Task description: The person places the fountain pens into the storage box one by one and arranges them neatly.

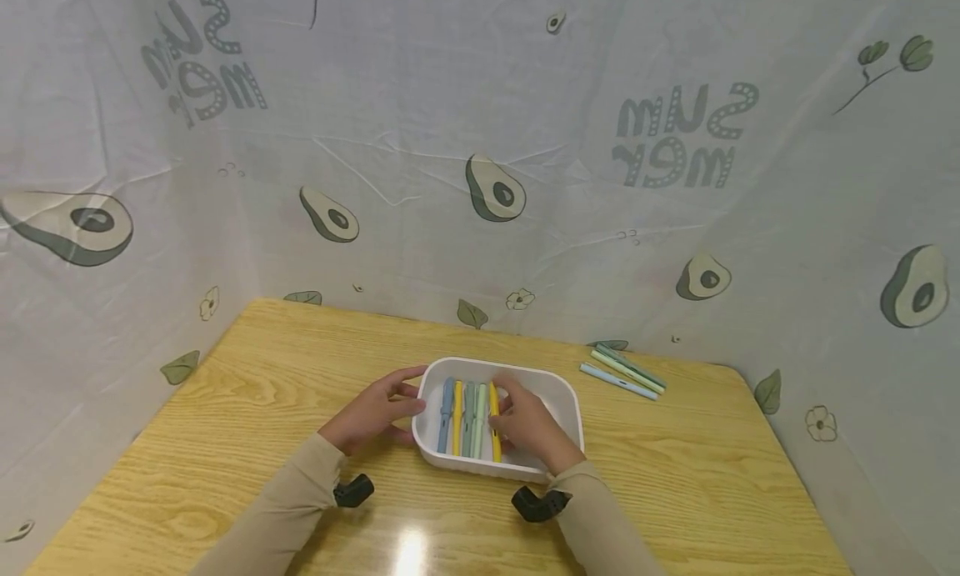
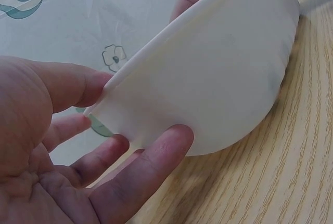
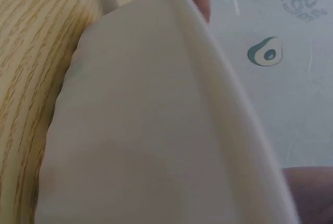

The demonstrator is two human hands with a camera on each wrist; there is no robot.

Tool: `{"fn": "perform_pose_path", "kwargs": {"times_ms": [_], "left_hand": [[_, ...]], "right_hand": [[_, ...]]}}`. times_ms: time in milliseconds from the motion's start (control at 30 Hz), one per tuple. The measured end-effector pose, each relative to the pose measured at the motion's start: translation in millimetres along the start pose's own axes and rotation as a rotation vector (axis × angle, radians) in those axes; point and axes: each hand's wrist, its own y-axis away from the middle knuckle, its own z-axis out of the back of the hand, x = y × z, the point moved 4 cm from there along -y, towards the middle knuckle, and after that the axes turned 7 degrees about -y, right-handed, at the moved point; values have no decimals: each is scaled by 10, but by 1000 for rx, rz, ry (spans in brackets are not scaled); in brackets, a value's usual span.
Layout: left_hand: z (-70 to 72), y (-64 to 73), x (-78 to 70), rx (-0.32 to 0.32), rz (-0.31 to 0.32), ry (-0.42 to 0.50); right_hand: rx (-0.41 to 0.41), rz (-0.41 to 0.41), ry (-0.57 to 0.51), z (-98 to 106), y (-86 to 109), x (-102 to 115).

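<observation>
A white plastic box point(image 1: 558, 393) with rounded corners sits on the table. Inside, side by side, lie a blue pen point(image 1: 446, 416), a yellow pen point(image 1: 457, 419), a grey-green pen point(image 1: 468, 422) and a light green pen point(image 1: 480, 419). My right hand point(image 1: 528, 422) reaches into the box and pinches another yellow pen point(image 1: 495, 434), to the right of the row. In the right wrist view the box's outer wall point(image 3: 125, 109) hides most of that hand. At the left end, my left hand point(image 1: 378, 413) holds the box, thumb at the rim and fingers point(image 2: 151, 172) against the outside wall.
Beyond the box's right end, a light blue pen point(image 1: 618, 382), a light green pen point(image 1: 626, 371) and a dark green pen point(image 1: 633, 365) lie on the wooden table point(image 1: 675, 459). A printed cloth point(image 1: 420, 226) hangs behind and along both sides.
</observation>
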Motion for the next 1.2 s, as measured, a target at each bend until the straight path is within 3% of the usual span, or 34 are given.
{"fn": "perform_pose_path", "kwargs": {"times_ms": [433, 533, 867, 1100, 1200], "left_hand": [[-2, -9, -31, -7, 11, 12], [0, -1, -42, -11, 15, 13], [-8, 9, -67, -9, 6, 13], [-15, 19, -56, -2, 11, 11], [-14, 23, -44, -1, 11, 6]], "right_hand": [[-92, -43, 321, 33, 3, 84], [-82, -61, 323, 6, 9, 113], [-19, -145, 184, -106, -8, 124], [-23, -125, 246, -23, 132, 162], [-90, -58, 275, 104, 234, 198]]}}
